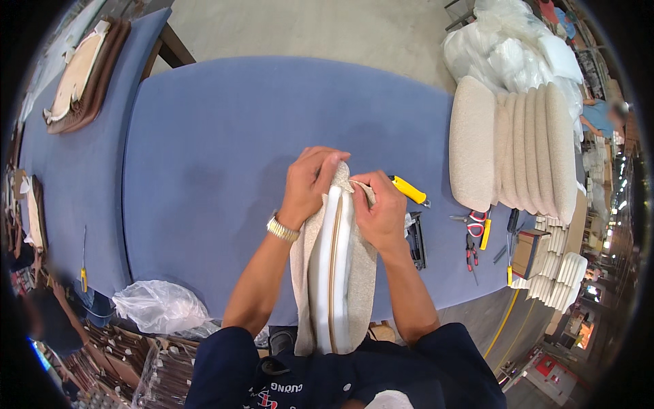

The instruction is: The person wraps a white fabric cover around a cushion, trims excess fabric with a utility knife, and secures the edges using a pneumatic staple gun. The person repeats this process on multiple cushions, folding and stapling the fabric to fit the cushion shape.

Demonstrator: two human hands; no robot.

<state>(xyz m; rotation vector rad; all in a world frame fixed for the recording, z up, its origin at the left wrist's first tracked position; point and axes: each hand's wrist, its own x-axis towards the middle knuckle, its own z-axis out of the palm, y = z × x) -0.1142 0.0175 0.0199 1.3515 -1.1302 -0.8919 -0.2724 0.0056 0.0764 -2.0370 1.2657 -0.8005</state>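
Wide blue table point(218, 136), with a stack of beige cushions point(473, 143) at the upper right of the frame and one unclosed cushion point(323, 273) at the lower centre.

The beige fabric cover point(364, 273) of this cushion is parted lengthwise, and between its two sides show the white padding point(345, 279) and a thin brown strip point(334, 269). The left hand point(308, 185) holds the far end of the cover, thumb near to the curled fingers; the right hand point(383, 210) makes a narrow pinch on the cover's edge just beside it. I judge the piece light, its cloth and padding soft and not slippery, the strip probably stiffer. The best hold seems to be the cloth edges, by fingertips, without crushing the padding. Near the right hand lies a yellow cutter point(409, 190).
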